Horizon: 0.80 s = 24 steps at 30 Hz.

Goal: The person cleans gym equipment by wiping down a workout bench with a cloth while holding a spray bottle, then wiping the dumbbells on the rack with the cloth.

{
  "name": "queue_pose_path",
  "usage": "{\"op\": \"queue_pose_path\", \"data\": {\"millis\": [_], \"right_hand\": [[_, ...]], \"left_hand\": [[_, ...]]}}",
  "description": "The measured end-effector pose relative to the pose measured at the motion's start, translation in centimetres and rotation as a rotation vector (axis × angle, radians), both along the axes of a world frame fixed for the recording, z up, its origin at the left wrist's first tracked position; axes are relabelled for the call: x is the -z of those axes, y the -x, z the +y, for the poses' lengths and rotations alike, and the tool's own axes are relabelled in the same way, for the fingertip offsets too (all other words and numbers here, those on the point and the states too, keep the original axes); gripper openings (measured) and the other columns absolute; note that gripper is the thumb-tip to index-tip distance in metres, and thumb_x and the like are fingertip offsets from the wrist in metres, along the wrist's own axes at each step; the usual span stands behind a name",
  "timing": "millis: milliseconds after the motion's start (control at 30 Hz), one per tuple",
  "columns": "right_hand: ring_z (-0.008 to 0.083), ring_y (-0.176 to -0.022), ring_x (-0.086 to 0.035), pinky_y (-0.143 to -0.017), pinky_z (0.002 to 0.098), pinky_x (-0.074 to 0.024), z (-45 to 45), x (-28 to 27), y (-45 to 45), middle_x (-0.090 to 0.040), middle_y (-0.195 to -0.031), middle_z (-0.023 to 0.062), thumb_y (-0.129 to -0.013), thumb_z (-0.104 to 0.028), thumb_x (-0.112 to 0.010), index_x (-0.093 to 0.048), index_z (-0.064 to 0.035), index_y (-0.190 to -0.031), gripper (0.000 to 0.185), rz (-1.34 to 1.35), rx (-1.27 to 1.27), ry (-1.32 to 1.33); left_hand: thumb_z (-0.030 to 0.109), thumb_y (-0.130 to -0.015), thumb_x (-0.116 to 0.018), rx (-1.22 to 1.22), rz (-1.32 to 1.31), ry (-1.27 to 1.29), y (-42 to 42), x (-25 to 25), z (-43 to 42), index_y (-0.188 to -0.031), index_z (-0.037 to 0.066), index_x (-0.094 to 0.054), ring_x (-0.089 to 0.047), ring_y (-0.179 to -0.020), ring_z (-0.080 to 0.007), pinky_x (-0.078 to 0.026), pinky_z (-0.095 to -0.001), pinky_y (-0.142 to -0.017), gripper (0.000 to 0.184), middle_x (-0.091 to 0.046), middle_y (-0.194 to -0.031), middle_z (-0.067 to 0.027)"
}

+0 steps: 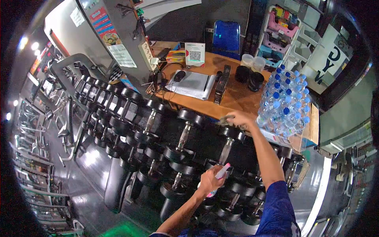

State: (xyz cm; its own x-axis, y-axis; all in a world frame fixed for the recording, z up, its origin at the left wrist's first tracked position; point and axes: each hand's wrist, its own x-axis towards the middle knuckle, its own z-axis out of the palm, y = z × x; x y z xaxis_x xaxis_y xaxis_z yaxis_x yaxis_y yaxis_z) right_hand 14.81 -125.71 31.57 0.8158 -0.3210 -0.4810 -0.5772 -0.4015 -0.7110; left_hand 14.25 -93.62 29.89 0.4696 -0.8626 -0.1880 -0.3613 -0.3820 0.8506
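roughly mid-view, the left hand (212, 179) was closed round a sprayer (223, 170), its pink-and-white top sticking out above the fist and part of its body showing below. the right hand (242, 119) was farther forward, the arm stretched out from a blue sleeve (278, 209), fingers pinching a greyish cloth (225, 120). cloth sat at the far head of a dumbbell (226, 151); could not tell whether the two touched. that dumbbell lay lengthwise between the hands, its bright handle bare, its near end partly hidden by the left hand. more dumbbells (184, 136) ran off to the left in rows, black heads, metal grips. beyond them stood a wooden desk (239, 102). on it, left to right: a mouse (179, 76) on an open notebook (189, 86), a pen (206, 81) across the page, a dark box (222, 85), then dark tubs (256, 81). capped water bottles (285, 104) were massed at the desk's right end, just beside the right forearm. a blue chair (226, 37) stood behind the desk, pink and blue bins (279, 29) to its right.
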Motion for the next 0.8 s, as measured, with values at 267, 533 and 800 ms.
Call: {"op": "queue_pose_path", "data": {"millis": [267,533,800], "right_hand": [[0.0316,-0.098,-0.065,-0.086,0.0400,-0.0497,4.2,-2.6,0.7,-0.069,-0.110,0.0137,-0.088,-0.016,-0.058,-0.068,-0.0087,-0.112,0.027,0.004,-0.058,0.497],[0.0182,-0.108,-0.058,-0.092,0.0337,-0.0466,13.2,7.1,11.3,-0.060,-0.122,0.0067,-0.095,-0.029,-0.063,-0.053,-0.0032,-0.134,0.048,-0.833,1.257,-0.323],[0.0299,-0.102,-0.064,-0.086,0.0495,-0.0550,17.3,11.7,9.1,-0.063,-0.112,0.0111,-0.100,-0.022,-0.048,-0.055,-0.0061,-0.119,0.026,-0.917,1.646,-1.070]], "left_hand": [[0.031,-0.085,-0.065,0.013,-0.091,0.081,0.0,2.3,0.3,-0.108,0.012,-0.067,-0.068,-0.089,-0.0353,-0.056,-0.0423,-0.077,0.031,-0.070,-0.102,-0.0123],[0.028,-0.083,-0.070,-0.016,0.256,0.085,-0.8,3.7,0.7,-0.108,0.011,-0.066,-0.070,-0.085,-0.0303,-0.054,-0.0380,-0.074,0.031,-0.071,-0.088,-0.0143],[0.012,-0.089,-0.068,0.089,0.511,0.321,-1.7,6.2,2.0,-0.100,0.002,-0.065,-0.059,-0.075,-0.0075,-0.049,-0.0269,-0.068,0.015,-0.065,-0.084,0.0001]]}}
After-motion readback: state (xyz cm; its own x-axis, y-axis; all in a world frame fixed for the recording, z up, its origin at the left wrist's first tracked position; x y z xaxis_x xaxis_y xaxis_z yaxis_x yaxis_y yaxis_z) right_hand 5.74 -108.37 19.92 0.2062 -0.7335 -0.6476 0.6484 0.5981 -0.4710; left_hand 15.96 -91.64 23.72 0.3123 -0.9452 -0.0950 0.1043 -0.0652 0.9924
